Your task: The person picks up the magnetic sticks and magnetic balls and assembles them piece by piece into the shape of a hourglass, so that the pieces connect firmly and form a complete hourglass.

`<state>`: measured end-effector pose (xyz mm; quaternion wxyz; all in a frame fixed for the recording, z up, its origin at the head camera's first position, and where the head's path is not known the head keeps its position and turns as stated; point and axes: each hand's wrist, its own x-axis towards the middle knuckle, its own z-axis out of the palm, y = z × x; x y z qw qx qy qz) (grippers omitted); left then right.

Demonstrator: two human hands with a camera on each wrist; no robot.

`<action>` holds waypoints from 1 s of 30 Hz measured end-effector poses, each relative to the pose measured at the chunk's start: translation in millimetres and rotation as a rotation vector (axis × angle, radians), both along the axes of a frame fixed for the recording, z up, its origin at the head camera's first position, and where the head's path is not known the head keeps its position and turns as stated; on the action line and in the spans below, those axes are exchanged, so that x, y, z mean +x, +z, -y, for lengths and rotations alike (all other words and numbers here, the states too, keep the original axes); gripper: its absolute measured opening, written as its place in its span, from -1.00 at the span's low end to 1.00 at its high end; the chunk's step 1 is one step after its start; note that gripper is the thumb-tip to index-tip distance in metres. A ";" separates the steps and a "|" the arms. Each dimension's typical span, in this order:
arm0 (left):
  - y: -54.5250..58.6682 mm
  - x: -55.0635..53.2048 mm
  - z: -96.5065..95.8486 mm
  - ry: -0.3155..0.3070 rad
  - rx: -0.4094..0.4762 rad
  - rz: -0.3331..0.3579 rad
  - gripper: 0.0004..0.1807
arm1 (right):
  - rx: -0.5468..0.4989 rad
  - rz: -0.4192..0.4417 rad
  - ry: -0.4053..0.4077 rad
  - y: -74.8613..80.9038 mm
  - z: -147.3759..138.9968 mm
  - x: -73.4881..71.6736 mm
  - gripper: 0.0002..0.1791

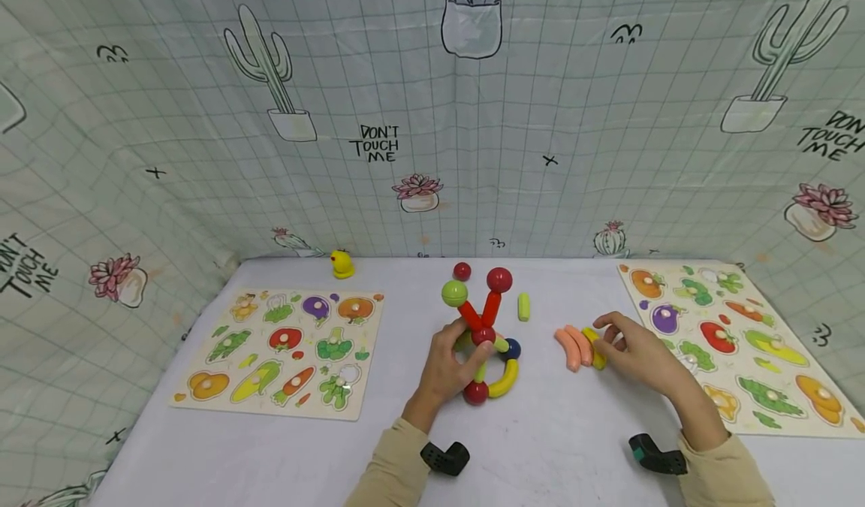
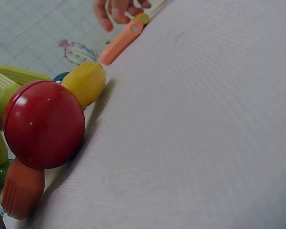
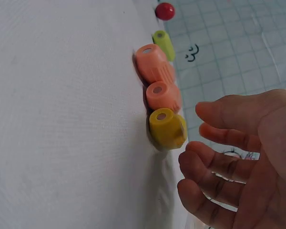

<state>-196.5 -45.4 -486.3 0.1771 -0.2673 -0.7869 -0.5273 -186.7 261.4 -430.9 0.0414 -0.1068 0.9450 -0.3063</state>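
My left hand (image 1: 446,368) grips a magnetic ball-and-rod model (image 1: 491,308) standing on the table, with thumb and fingers around its middle red ball (image 1: 483,336). Two red rods rise from that ball in a V, topped by a green ball (image 1: 455,293) and a larger red ball (image 1: 499,279). Its base has a blue ball (image 1: 513,348), a yellow curved rod (image 1: 504,379) and a front red ball (image 2: 45,124). My right hand (image 1: 638,353) hovers with loosely bent fingers beside a loose yellow curved rod (image 3: 167,129). Two salmon curved rods (image 3: 152,64) lie alongside that one.
Behind the model lie a loose red ball (image 1: 462,271) and a short green rod (image 1: 524,306). Vegetable puzzle boards flank the work, one left (image 1: 307,375) and one right (image 1: 716,308). A yellow toy duck (image 1: 342,264) sits at the back left, before a patterned cloth (image 1: 432,101).
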 end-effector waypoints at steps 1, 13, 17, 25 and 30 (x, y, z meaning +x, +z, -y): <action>-0.4 -0.1 0.0 0.000 0.001 -0.001 -0.73 | -0.001 0.014 0.000 -0.4 -0.5 1.1 -0.60; -0.2 1.5 0.2 -0.009 0.004 0.001 -0.71 | 0.041 0.084 -0.036 -8.1 -1.1 2.5 -0.51; 1.0 2.5 0.3 -0.007 0.002 0.008 -0.72 | 0.061 0.060 -0.082 -10.5 2.1 0.9 -0.55; 2.8 3.6 -0.1 -0.012 0.001 0.019 -0.73 | 0.075 0.099 -0.166 -9.7 5.0 -0.6 -0.56; 3.0 3.1 0.1 -0.006 -0.003 0.018 -0.73 | 0.070 0.099 -0.217 -10.8 5.9 -3.0 -0.58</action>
